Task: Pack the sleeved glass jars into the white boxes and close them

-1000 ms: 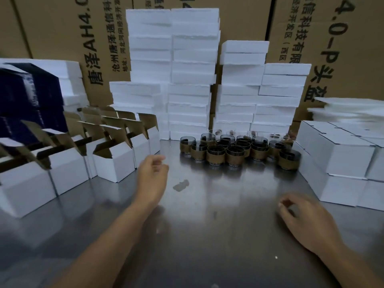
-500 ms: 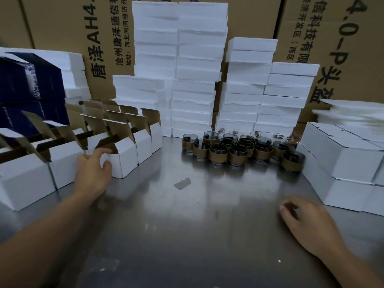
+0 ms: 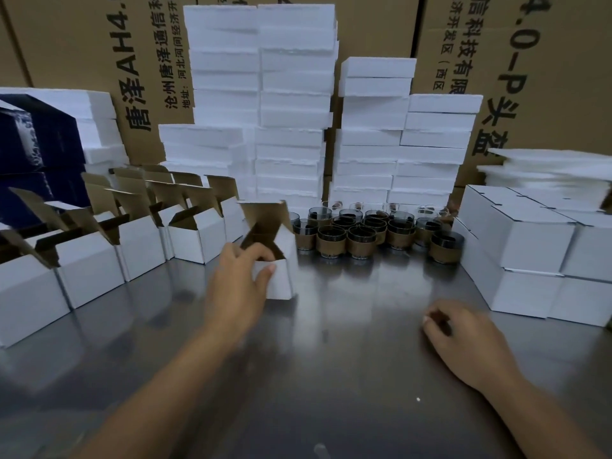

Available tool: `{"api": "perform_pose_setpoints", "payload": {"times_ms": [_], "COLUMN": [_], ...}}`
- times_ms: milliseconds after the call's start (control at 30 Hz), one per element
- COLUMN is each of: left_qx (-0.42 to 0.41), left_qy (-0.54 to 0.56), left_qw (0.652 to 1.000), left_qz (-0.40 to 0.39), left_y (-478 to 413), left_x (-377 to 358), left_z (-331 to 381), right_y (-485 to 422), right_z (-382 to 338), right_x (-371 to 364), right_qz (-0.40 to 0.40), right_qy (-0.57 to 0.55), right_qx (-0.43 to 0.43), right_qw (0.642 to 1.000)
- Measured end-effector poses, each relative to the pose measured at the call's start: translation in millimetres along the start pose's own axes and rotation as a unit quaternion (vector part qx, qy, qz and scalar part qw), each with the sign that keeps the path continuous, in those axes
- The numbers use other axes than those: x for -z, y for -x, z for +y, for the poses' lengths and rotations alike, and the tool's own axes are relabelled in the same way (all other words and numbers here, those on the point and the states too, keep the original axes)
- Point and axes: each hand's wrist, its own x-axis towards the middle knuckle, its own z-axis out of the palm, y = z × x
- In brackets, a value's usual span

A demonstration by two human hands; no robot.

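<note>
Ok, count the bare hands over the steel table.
2. The left hand grips an open white cardboard box mid-table, before the sleeved glass jars; the right hand rests loosely curled on the steel table, near right, apparently empty.

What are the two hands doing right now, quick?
Left hand: holding an open white box by its rim.
Right hand: open, loosely curled, holding nothing, resting on the metal table.

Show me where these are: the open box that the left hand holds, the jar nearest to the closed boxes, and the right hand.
open white box [image 3: 282, 282], head view, its white front wall.
rightmost sleeved jar [image 3: 444, 254], head view, its brown sleeve.
right hand [image 3: 463, 336], head view, back of the hand.
</note>
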Motion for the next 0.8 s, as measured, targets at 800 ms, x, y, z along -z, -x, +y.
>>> {"api": "perform_pose_setpoints", "payload": {"times_ms": [800], "left_qx": [-0.17], "left_qy": [0.079], "left_qw": [0.982], "left_qz": [0.01], "left_y": [41.7], "left_x": [-65.8], "left_z": [75.6], "right_y": [-27.7], "right_z": [4.7], "right_x": [-14.8], "right_qz": [-0.031], "right_qy": [0.003], "right_qx": [0.038], "right_qw": [0.999]}}
